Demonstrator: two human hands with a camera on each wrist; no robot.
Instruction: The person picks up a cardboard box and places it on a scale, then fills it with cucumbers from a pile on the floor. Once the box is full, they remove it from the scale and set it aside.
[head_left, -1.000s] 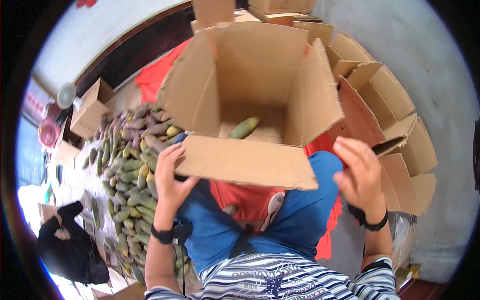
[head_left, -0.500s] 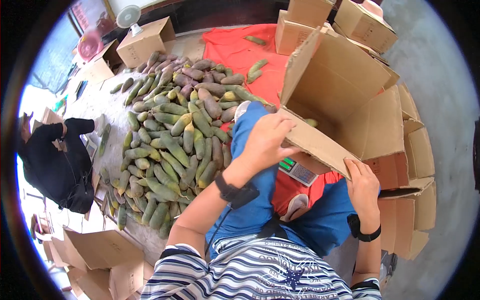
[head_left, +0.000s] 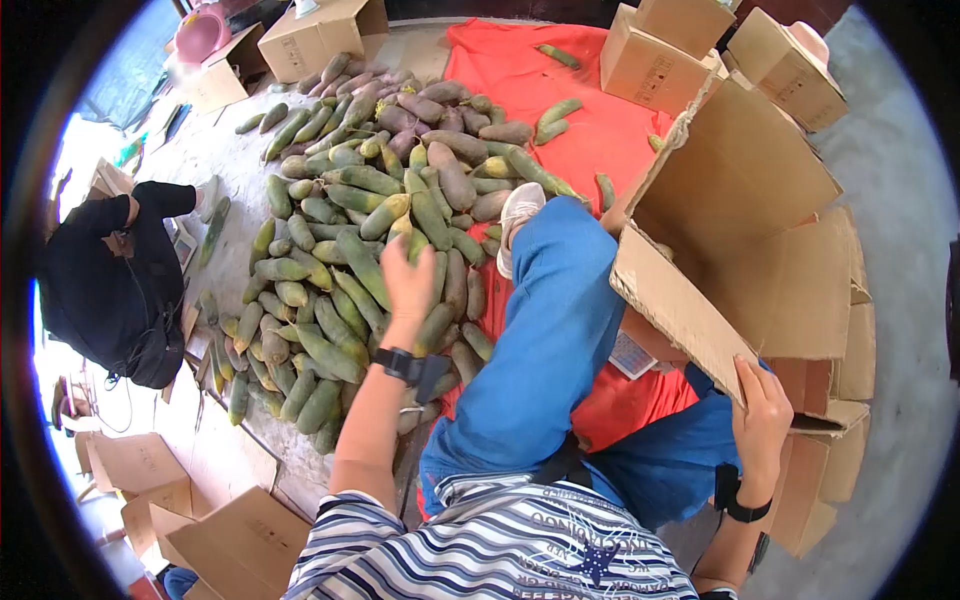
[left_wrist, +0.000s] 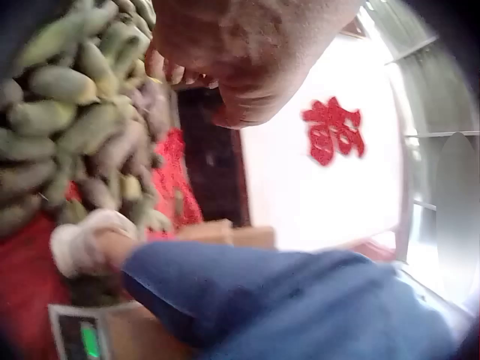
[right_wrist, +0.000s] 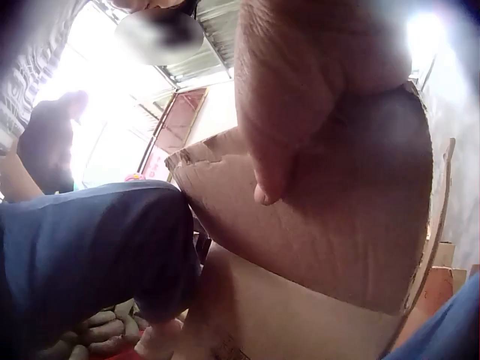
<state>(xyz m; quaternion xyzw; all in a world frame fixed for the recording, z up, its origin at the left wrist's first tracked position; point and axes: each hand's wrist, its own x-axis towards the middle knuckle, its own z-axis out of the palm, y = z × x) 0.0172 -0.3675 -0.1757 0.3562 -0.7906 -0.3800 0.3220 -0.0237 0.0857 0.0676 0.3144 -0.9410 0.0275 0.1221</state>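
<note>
In the head view my left hand point(head_left: 408, 285) is over the pile of green and purple long root vegetables point(head_left: 345, 290), its fingers extended at a yellow-green one point(head_left: 400, 228); whether they touch it I cannot tell. The left wrist view shows that hand point(left_wrist: 247, 56) at the top, its palm side hidden. My right hand point(head_left: 762, 415) grips the near flap point(head_left: 675, 300) of an open cardboard box point(head_left: 780, 280), tilted at my right knee. In the right wrist view the right thumb lies against the flap point(right_wrist: 330, 247). The flap hides most of the box floor.
A red cloth point(head_left: 590, 90) with a few loose vegetables lies beyond my knees. A scale point(head_left: 632, 355) is partly under the box. More cardboard boxes point(head_left: 655, 75) stand at the back, right and lower left. A person in black point(head_left: 110, 290) is at the left.
My left hand has let go of the box flap and moved left over the pile. My right hand still holds the flap. The head view has turned left since a second ago.
</note>
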